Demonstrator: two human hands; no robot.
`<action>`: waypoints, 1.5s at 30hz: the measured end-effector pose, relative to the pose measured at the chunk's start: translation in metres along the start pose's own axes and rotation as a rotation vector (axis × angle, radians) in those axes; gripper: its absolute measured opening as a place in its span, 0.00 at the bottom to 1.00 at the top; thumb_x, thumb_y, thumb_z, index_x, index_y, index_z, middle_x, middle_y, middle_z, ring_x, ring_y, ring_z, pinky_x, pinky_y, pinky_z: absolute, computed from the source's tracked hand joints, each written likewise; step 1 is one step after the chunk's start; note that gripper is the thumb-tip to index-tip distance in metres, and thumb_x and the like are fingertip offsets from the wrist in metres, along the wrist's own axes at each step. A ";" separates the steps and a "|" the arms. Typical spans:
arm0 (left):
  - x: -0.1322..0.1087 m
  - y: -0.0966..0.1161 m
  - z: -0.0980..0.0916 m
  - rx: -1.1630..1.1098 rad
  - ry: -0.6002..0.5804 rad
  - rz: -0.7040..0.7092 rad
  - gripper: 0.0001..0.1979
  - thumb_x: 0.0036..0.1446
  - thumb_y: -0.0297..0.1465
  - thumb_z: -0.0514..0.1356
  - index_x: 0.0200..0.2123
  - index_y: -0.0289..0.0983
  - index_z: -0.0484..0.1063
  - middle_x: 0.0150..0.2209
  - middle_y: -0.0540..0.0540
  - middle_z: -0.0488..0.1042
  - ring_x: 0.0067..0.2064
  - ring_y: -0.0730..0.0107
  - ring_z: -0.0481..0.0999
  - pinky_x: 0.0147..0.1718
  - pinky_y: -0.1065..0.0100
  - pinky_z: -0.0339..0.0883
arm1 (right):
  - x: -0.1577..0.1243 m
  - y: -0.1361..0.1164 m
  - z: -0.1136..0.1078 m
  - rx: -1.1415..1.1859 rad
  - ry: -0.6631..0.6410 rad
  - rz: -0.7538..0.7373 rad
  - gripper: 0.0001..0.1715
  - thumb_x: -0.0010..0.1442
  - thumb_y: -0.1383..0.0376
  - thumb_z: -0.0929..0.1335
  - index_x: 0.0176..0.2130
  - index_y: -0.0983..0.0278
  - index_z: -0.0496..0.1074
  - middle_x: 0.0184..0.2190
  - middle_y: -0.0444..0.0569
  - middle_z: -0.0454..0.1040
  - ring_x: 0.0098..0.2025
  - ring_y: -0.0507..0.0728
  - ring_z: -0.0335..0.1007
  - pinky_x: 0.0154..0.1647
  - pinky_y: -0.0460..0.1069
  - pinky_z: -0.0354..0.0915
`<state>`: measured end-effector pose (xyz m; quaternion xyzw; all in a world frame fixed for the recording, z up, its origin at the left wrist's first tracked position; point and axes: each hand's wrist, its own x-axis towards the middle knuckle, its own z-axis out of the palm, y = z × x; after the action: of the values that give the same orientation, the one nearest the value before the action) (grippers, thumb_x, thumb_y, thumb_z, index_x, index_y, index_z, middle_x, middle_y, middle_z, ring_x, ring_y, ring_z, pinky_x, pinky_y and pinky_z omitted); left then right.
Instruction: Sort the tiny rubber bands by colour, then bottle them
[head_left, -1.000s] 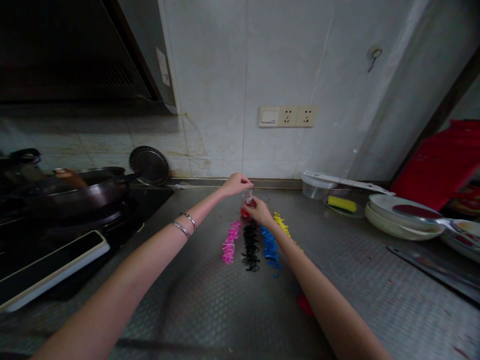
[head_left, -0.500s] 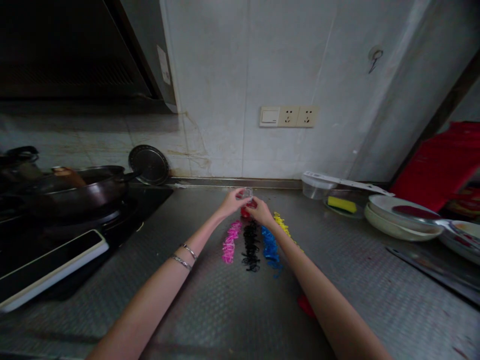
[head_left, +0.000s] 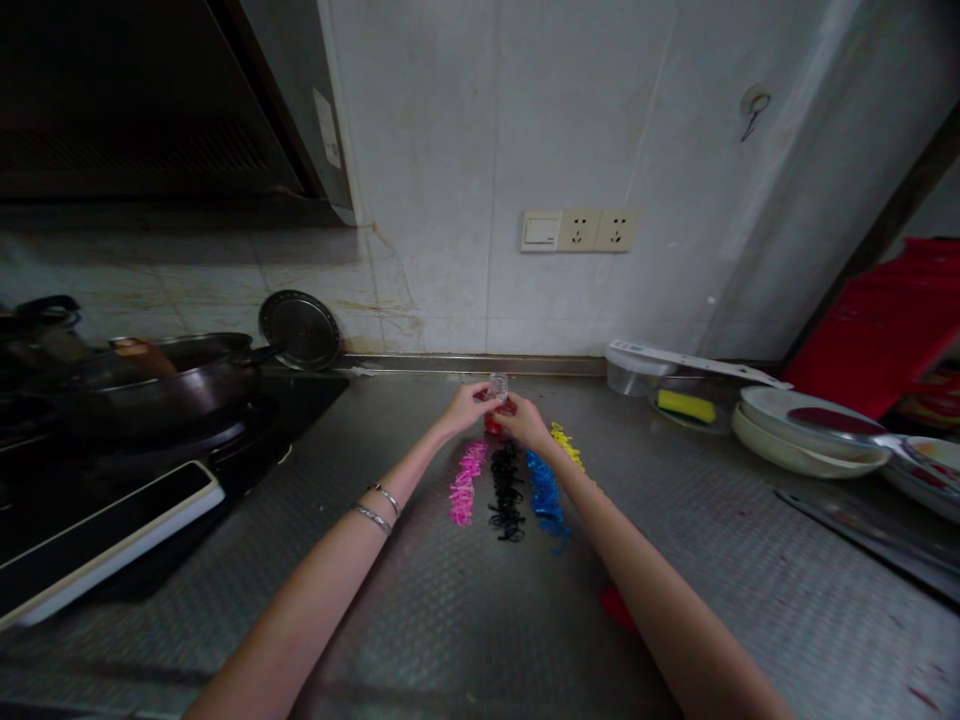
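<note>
My left hand and my right hand meet at the back of the metal counter, fingers closed round a small clear container. Something red shows below it, between the hands. Nearer to me lie rows of small bands: pink, black, blue and yellow. My right forearm partly covers the yellow row. A red item lies beside that forearm, partly hidden.
A pan stands on the stove at left, with a white-edged device in front. At right are a yellow sponge, stacked bowls, a knife and a red container.
The clear container stands slightly more upright between my fingers, and its top shows more. Both hands stay close together in nearly the same place. The view has shifted slightly.
</note>
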<state>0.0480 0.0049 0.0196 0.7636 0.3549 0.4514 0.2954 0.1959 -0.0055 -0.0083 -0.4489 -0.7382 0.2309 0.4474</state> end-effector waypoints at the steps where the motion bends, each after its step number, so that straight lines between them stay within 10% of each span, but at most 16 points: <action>1: 0.000 -0.001 0.000 0.001 0.002 0.002 0.17 0.47 0.32 0.62 0.40 0.29 0.74 0.38 0.41 0.76 0.37 0.65 0.72 0.40 0.66 0.63 | 0.001 -0.003 -0.004 -0.026 -0.020 0.002 0.20 0.48 0.64 0.67 0.42 0.68 0.70 0.36 0.50 0.75 0.35 0.54 0.70 0.39 0.48 0.64; 5: 0.002 -0.003 0.000 -0.024 -0.007 0.024 0.16 0.47 0.32 0.62 0.39 0.29 0.74 0.37 0.41 0.76 0.37 0.65 0.71 0.39 0.66 0.63 | 0.006 -0.023 -0.034 -0.163 -0.113 0.001 0.30 0.45 0.57 0.70 0.47 0.67 0.69 0.40 0.52 0.74 0.37 0.55 0.69 0.37 0.47 0.64; 10: 0.004 -0.004 -0.002 -0.038 -0.046 0.036 0.13 0.46 0.35 0.62 0.31 0.29 0.73 0.29 0.45 0.74 0.32 0.68 0.70 0.35 0.68 0.62 | -0.004 -0.069 -0.066 -0.454 -0.319 0.029 0.18 0.46 0.61 0.71 0.38 0.68 0.75 0.28 0.49 0.75 0.28 0.53 0.68 0.30 0.45 0.61; 23: 0.003 -0.009 -0.003 -0.074 -0.025 0.002 0.14 0.44 0.34 0.62 0.33 0.29 0.74 0.31 0.45 0.75 0.34 0.68 0.70 0.38 0.66 0.62 | -0.114 -0.112 -0.001 -0.567 -0.495 -0.331 0.23 0.54 0.54 0.66 0.45 0.64 0.71 0.40 0.53 0.70 0.46 0.58 0.63 0.43 0.48 0.62; 45: 0.003 -0.008 -0.001 -0.064 -0.034 0.007 0.15 0.46 0.34 0.62 0.36 0.29 0.74 0.35 0.44 0.76 0.36 0.67 0.71 0.40 0.66 0.62 | -0.106 -0.112 0.009 -0.743 -0.489 -0.326 0.17 0.59 0.58 0.62 0.40 0.66 0.72 0.39 0.55 0.70 0.47 0.59 0.63 0.46 0.50 0.62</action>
<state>0.0457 0.0122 0.0158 0.7626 0.3326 0.4503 0.3242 0.1578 -0.1523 0.0224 -0.3893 -0.9154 -0.0232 0.0999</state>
